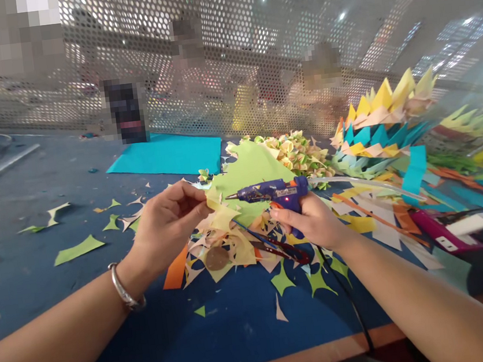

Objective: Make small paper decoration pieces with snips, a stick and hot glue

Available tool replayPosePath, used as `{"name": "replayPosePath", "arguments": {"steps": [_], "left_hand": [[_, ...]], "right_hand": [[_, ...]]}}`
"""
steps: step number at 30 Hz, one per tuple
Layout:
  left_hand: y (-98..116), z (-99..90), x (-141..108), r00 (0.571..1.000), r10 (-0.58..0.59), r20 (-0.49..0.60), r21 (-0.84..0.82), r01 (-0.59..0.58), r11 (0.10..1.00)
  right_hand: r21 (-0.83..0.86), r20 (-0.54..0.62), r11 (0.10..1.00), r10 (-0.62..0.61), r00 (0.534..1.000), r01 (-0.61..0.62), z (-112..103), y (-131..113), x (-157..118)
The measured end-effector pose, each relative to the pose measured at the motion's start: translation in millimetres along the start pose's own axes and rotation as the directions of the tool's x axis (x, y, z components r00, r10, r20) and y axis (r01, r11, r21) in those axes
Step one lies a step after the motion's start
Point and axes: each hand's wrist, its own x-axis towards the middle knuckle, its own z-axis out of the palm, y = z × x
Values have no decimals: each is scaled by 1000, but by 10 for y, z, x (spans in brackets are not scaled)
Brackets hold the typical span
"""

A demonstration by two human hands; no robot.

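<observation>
My right hand (311, 222) is wrapped round the handle of a blue hot glue gun (264, 191), one finger at its orange trigger. A clear glue stick (363, 180) sticks out of the gun's back, and its nozzle points left. With fingertips pinched together, my left hand (173, 215) holds a pale yellow paper piece (218, 210) just by the nozzle. Whether nozzle and paper touch, I cannot tell. Beneath the gun lie dark-handled scissors (282, 249) on a heap of paper scraps (236, 248). A light green paper sheet (249, 168) lies behind the gun.
A turquoise sheet (169, 157) lies further back, beside a pile of small curled paper pieces (302, 154). Pointed paper layers (379, 130) stand at right, near a magenta box (445, 231) with white cables. A perforated metal screen (228, 60) borders the table's far side. The gun's black cord (346, 297) crosses the front edge.
</observation>
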Motion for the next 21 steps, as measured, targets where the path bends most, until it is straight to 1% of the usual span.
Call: {"name": "replayPosePath", "arguments": {"steps": [4, 8, 10, 11, 13, 15, 17, 21], "left_hand": [[26, 14, -19, 996, 22, -87, -57, -27, 998], [45, 26, -56, 993, 65, -97, -50, -71, 996], [49, 29, -75, 991, 93, -95, -18, -95, 995], [48, 29, -82, 990, 106, -95, -1, -106, 994], [42, 28, -92, 987, 127, -96, 27, -125, 992], [34, 27, -97, 985, 142, -95, 43, -139, 989], [28, 26, -99, 983, 156, -98, 57, -150, 987], [21, 24, -98, 980, 174, -97, 55, -169, 984]], "right_hand": [[64, -13, 984, 166, 986, -165, 14, 40, 58], [92, -16, 951, 298, 955, -295, 31, 130, 111], [75, -14, 943, 326, 945, -324, 26, 166, 123], [29, -22, 946, 323, 946, -322, 18, 178, 126], [-128, -64, 948, 286, 956, -292, -3, 188, 128], [-307, -113, 915, 240, 964, -264, -28, 181, 127], [-452, -138, 858, 205, 969, -246, -50, 154, 120], [-675, -197, 701, 131, 972, -232, -47, 28, 72]]}}
